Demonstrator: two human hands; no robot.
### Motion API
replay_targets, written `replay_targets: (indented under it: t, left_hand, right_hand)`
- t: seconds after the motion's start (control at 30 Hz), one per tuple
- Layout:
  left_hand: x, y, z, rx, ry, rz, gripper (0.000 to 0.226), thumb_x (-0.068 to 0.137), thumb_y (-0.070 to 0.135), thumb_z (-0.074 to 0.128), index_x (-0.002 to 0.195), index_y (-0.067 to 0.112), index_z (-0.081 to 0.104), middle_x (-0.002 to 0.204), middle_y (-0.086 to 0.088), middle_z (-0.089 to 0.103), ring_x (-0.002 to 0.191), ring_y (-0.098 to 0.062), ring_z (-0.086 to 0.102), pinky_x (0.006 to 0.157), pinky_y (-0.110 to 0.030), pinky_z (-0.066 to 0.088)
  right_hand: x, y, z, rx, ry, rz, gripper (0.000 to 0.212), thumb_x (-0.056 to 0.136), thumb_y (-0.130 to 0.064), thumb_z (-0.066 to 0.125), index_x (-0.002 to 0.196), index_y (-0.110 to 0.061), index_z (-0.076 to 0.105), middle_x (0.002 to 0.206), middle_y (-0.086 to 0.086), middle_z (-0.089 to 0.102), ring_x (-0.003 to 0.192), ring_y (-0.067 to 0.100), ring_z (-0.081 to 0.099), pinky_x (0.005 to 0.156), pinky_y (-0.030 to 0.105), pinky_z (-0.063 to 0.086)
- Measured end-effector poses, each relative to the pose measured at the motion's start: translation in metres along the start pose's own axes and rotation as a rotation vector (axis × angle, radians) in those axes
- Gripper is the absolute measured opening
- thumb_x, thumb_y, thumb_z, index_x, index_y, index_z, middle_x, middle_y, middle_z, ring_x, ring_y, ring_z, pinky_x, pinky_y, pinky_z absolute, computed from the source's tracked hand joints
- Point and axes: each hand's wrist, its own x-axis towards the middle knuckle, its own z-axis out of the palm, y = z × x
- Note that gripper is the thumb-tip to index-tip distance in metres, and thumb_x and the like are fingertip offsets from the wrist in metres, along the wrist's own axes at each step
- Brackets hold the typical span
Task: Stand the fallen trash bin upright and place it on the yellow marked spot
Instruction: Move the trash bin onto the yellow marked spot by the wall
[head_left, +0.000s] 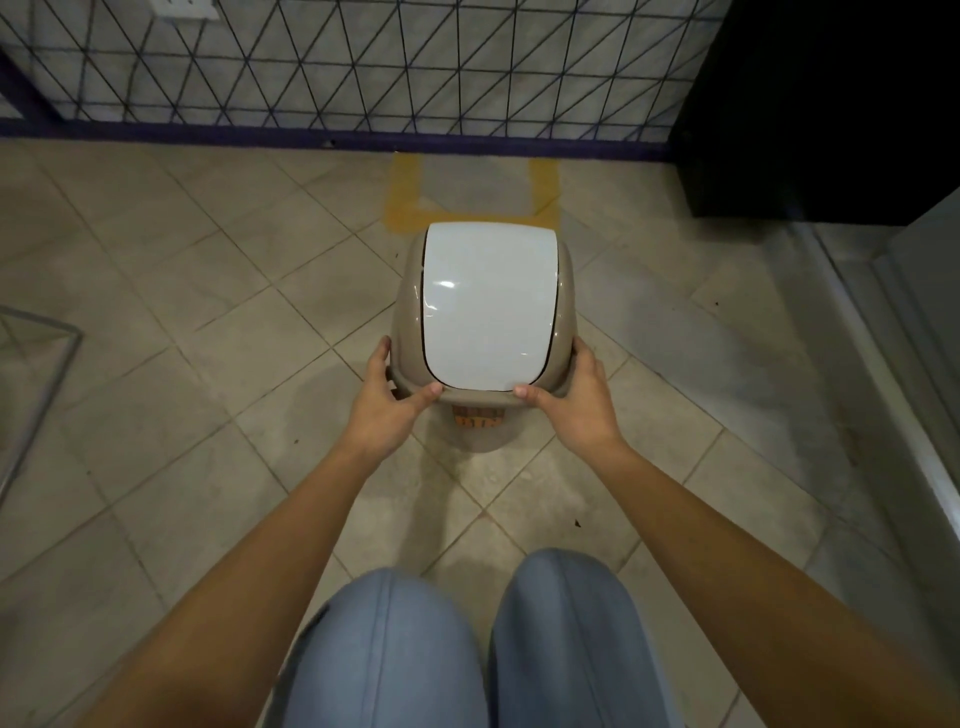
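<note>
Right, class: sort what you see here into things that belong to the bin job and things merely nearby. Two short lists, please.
Belongs to the job:
- trash bin, upright, white lid on top
- yellow marked spot, just beyond the bin
- left hand and right hand, gripping the bin's rim

Merely nearby:
- wire mesh fence
- black cabinet
- tiled floor

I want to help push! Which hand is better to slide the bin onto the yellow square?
Neither alone. The left hand and right hand grip matching sides of the bin, and the yellow square lies straight ahead, so both together probably work best.
</note>
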Motion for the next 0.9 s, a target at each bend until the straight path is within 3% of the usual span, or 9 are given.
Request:
replay_targets:
  t: [0.17, 0.3, 0.43, 0.5, 0.8, 0.9]
  left_hand:
    - [0.013, 0.001, -0.004, -0.029, -0.091, -0.006, 0.099, 0.076, 0.013, 0.075, 0.149, 0.019, 0.010, 0.144, -0.007, 0.040, 0.121, -0.018, 0.047, 0.098, -0.030, 0.043]
    - [0.019, 0.002, -0.008, -0.027, -0.124, 0.012, 0.102, 0.072, 0.013, 0.078, 0.149, 0.021, 0.011, 0.141, -0.002, 0.040, 0.123, -0.018, 0.046, 0.102, -0.033, 0.042]
    - [0.025, 0.006, -0.010, -0.062, -0.156, 0.046, 0.101, 0.071, 0.011, 0.078, 0.148, 0.021, 0.014, 0.134, 0.007, 0.041, 0.116, -0.010, 0.048, 0.081, -0.008, 0.046]
    - [0.028, 0.006, -0.010, -0.080, -0.147, 0.058, 0.099, 0.072, 0.009, 0.077, 0.148, 0.019, 0.015, 0.135, 0.005, 0.041, 0.114, -0.010, 0.048, 0.074, -0.004, 0.047]
    - [0.033, 0.002, -0.008, -0.036, -0.130, 0.081, 0.099, 0.072, 0.017, 0.078, 0.148, 0.020, 0.015, 0.146, 0.001, 0.037, 0.122, -0.012, 0.043, 0.071, 0.000, 0.043]
    - [0.036, 0.003, -0.008, -0.036, -0.100, 0.079, 0.096, 0.074, 0.017, 0.077, 0.148, 0.020, 0.016, 0.146, 0.000, 0.039, 0.120, -0.013, 0.045, 0.072, -0.005, 0.043]
  right_hand:
    - [0.011, 0.000, -0.006, 0.011, -0.033, -0.004, 0.095, 0.068, -0.026, 0.082, 0.146, -0.017, 0.028, 0.143, 0.008, 0.040, 0.135, 0.022, 0.036, 0.111, 0.043, 0.035]
    - [0.012, 0.001, -0.008, 0.035, -0.057, -0.002, 0.097, 0.067, -0.026, 0.082, 0.146, -0.018, 0.027, 0.143, 0.006, 0.040, 0.135, 0.022, 0.036, 0.111, 0.046, 0.035]
    - [0.018, 0.000, -0.007, 0.060, -0.056, -0.022, 0.092, 0.069, -0.027, 0.081, 0.145, -0.019, 0.030, 0.142, 0.007, 0.043, 0.133, 0.023, 0.039, 0.110, 0.046, 0.037]
    - [0.022, -0.002, -0.007, 0.079, -0.055, -0.018, 0.093, 0.068, -0.027, 0.081, 0.145, -0.019, 0.030, 0.141, 0.008, 0.044, 0.132, 0.023, 0.041, 0.109, 0.046, 0.038]
    - [0.022, 0.002, -0.004, 0.101, -0.040, -0.040, 0.097, 0.066, -0.025, 0.083, 0.146, -0.021, 0.028, 0.143, 0.008, 0.041, 0.136, 0.022, 0.035, 0.112, 0.046, 0.033]
    - [0.028, -0.002, -0.001, 0.094, -0.040, -0.048, 0.096, 0.067, -0.021, 0.083, 0.145, -0.020, 0.028, 0.142, 0.009, 0.042, 0.135, 0.023, 0.035, 0.112, 0.047, 0.033]
